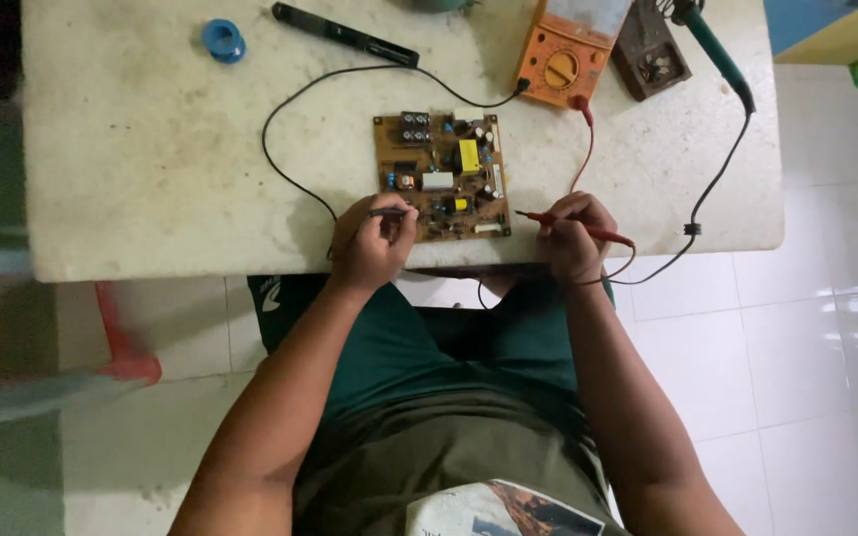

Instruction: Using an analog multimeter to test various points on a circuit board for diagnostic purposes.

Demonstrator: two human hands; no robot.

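Two probes are held pen-fashion over a brown circuit board [440, 177] lying flat at mid-frame on the tabletop [151, 149]. The black probe [389, 211] is pinched in the left hand [371, 243] fingers at the board's lower left edge; the red probe [573, 226] is gripped by the right hand [573, 238], its tip just beside the board's lower right corner. Leads are run up to the orange multimeter [568, 50] at the upper centre, kept within sight.

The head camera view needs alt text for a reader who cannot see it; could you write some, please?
Seen from above, a seated person's left hand holds a black probe and the right hand a red probe at a brown circuit board on a pale table, an orange multimeter behind.
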